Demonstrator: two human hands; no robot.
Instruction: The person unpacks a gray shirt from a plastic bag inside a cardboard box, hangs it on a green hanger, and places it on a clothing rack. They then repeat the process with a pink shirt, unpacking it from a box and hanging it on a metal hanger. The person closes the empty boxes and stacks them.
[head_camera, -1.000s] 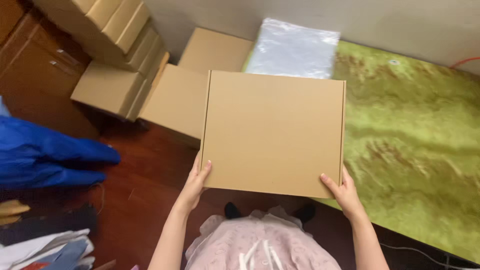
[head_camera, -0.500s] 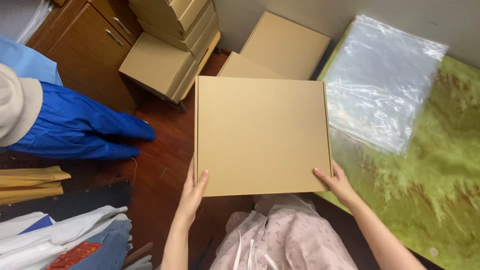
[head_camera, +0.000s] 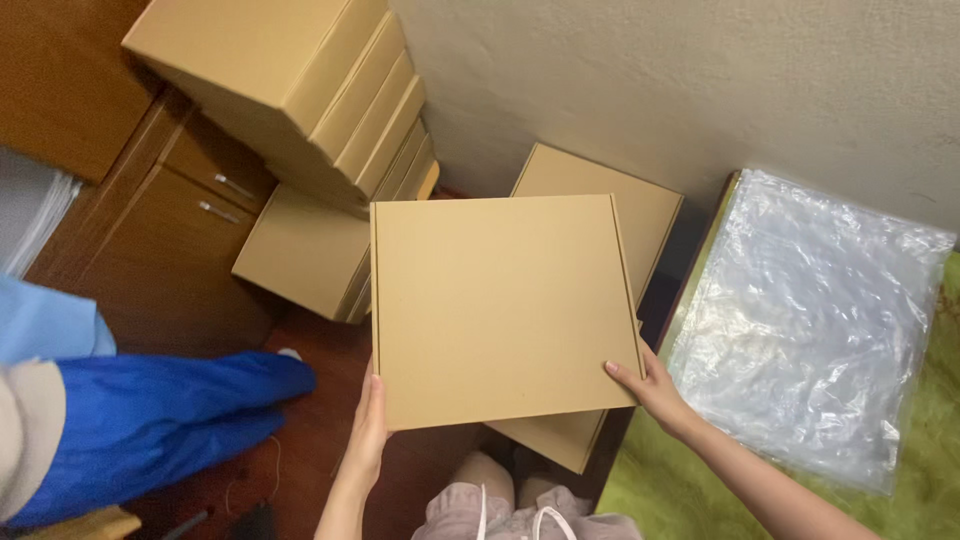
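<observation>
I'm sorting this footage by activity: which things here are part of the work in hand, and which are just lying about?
In hand:
- flat cardboard box, held level
- left hand, at its near left edge
- right hand, at its near right corner
- second flat box, directly beneath

Lying about:
- stacked cardboard boxes by the wall
- clear plastic bags on the green mat
- blue garment
- wooden cabinet

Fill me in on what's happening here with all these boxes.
A person holds a flat brown cardboard box level in the air, left hand on its near left edge and right hand at its near right corner. Under it, another flat box lies on the dark floor by the wall. More boxes are stacked to the left against a wooden cabinet. Clear plastic bags lie on a green mat to the right, and blue cloth lies to the left.
</observation>
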